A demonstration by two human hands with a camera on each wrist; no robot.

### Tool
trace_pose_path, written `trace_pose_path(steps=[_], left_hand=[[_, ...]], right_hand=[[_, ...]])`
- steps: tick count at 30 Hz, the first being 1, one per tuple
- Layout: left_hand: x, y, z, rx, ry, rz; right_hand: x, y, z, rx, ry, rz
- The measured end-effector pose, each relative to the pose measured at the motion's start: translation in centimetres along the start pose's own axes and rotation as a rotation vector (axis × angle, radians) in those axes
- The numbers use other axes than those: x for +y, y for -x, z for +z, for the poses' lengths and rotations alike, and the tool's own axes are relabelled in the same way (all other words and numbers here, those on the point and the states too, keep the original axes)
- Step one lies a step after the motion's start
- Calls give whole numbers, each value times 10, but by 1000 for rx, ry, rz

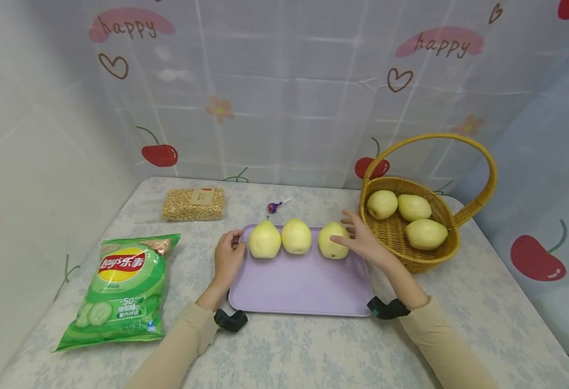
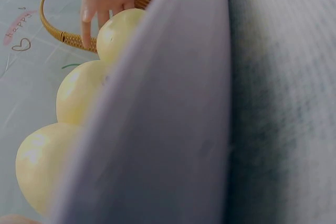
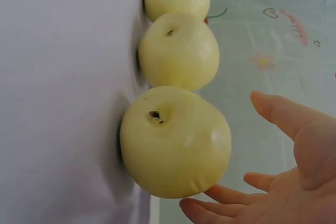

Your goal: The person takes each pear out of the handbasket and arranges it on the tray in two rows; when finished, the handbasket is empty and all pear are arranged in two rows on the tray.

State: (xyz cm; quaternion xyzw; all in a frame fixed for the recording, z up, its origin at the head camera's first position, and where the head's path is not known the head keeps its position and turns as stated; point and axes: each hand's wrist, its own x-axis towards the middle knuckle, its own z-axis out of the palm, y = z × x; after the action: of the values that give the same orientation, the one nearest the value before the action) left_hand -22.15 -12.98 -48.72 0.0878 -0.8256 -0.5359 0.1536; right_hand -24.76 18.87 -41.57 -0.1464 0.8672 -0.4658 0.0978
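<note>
On a lilac tray (image 1: 301, 286), three yellow-green pears stand in a row along the far side: a left pear (image 1: 265, 240), a middle pear (image 1: 296, 236) and a right pear (image 1: 332, 246). My left hand (image 1: 228, 258) rests at the tray's left edge, its fingers loosely bent by the far corner beside the left pear. Spread wide, my right hand (image 1: 364, 241) is beside the right pear, thumb above it in the head view. In the right wrist view, its fingertips (image 3: 191, 209) lie close to the nearest pear (image 3: 176, 142), with nothing in the palm.
A wicker basket (image 1: 391, 237) with a tall handle and three pears stands right of the tray. A lollipop (image 1: 272, 207) lies behind the tray. At the left are a clear pack of yellow kernels (image 1: 180, 204) and a green chip bag (image 1: 119, 292). A printed curtain hangs behind.
</note>
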Motion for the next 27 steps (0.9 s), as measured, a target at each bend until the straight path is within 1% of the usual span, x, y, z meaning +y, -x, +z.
trace_pose_path(steps=[6,10,12,18,23,25,27], left_hand=[[-1,-1,-1,-3,-1,1],[0,0,-1,-5,3,-7],[0,0,-1,-5,4,-9],[0,0,-1,0,3,-6],[-1,0,0,-1,-4,-1],[-1,0,0,-1,-4,-1],[0,0,-1,-1,-5,-2]], right_hand=[[-11,8,-15,23,-48,-48],[-10,13,-30,69,-61,-79],[-9,17,-38,103,-58,-79],[2,33,-67,227,-19,-51],[20,48,-92,379,50,-33],[27,54,-101,427,83,6],[33,59,-110,456,104,50]])
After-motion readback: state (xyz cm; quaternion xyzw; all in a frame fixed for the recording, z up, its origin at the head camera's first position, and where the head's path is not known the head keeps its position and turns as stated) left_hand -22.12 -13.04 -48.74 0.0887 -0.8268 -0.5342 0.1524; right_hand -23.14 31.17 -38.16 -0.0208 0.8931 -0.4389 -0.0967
